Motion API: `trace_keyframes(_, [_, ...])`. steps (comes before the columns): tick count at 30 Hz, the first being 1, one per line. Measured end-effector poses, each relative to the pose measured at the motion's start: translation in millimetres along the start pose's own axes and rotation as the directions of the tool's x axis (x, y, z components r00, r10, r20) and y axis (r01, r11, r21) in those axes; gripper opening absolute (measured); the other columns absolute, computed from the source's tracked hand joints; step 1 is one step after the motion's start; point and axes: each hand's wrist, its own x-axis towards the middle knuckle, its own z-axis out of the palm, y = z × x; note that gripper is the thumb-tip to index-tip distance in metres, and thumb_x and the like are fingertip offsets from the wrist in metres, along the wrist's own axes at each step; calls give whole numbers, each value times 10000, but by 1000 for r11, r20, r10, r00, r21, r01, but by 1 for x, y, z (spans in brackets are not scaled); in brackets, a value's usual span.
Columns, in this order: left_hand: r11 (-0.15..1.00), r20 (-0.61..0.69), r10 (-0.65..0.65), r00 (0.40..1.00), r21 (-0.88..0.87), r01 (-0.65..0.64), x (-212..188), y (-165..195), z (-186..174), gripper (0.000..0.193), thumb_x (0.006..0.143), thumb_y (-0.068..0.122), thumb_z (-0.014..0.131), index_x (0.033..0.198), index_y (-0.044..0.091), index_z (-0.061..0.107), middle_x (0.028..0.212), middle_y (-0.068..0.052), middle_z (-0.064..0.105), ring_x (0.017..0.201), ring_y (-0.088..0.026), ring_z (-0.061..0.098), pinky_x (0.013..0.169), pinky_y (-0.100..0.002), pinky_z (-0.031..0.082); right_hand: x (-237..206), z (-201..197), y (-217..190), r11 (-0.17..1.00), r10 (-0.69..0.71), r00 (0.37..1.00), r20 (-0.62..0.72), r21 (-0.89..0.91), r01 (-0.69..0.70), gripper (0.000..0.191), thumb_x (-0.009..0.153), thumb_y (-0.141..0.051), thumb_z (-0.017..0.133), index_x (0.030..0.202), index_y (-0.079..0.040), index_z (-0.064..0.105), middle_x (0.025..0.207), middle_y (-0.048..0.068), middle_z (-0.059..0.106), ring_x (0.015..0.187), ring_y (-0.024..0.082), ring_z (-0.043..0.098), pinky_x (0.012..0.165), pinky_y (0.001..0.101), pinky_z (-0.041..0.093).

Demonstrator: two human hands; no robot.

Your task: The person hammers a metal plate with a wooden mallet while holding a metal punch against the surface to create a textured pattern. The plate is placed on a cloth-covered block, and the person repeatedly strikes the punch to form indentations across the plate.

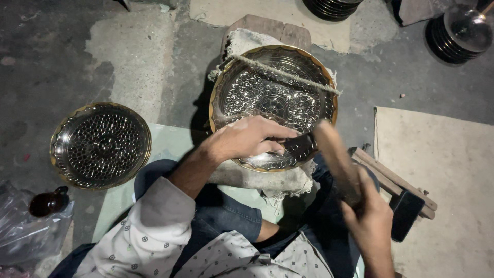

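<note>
Concrete floor (62, 46), patterned metal tray (272, 98) empty, left hand (247, 140) pinching a punch (298, 145), right hand (368, 216) gripping a mallet (337, 157).

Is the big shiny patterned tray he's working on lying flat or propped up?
Propped up, tilted. The tray leans on a cloth-covered block, a rope stretched across it.

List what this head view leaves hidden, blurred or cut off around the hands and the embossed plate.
- Wooden mallet: motion-blurred, its head shape unclear; right hand grips it.
- Tool under the left hand: mostly covered by the fingers, tip unclear.
- Embossed plate: near rim hidden by that hand.
- Stacked dark plates: cut off by the top edge.
- Plastic bag: cut off by the left edge.
</note>
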Motion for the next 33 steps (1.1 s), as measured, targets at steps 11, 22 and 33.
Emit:
trace_keyframes(11, [998, 57, -59, 997, -12, 60, -1, 2, -5, 494, 860, 213, 765, 1339, 166, 653, 1225, -111, 734, 1080, -263, 745, 933, -375, 561, -5, -12, 2, 916, 233, 969, 85, -353, -190, 897, 752, -39, 835, 1562, -174, 473, 1211, 183, 724, 1011, 238, 736, 877, 365, 582])
trace_keyframes(22, [997, 218, 78, 973, -1, -79, 10, 3, -13, 475, 842, 128, 763, 1308, 120, 670, 1190, -145, 751, 1064, -293, 731, 905, -402, 545, -48, 5, 23, 954, -2, 1000, 7, -300, 4, 887, 671, 21, 810, 1490, -37, 477, 1371, 258, 622, 1236, 293, 605, 982, 368, 508])
trace_keyframes(33, [995, 191, 41, 981, -94, -23, 6, -10, -19, 522, 799, 161, 808, 1305, 159, 679, 1108, -119, 774, 981, -248, 777, 876, -374, 569, -65, 2, -1, 925, 349, 929, 121, -202, -321, 935, 764, -152, 865, 1568, -78, 394, 1341, 202, 646, 1201, 215, 648, 972, 355, 522])
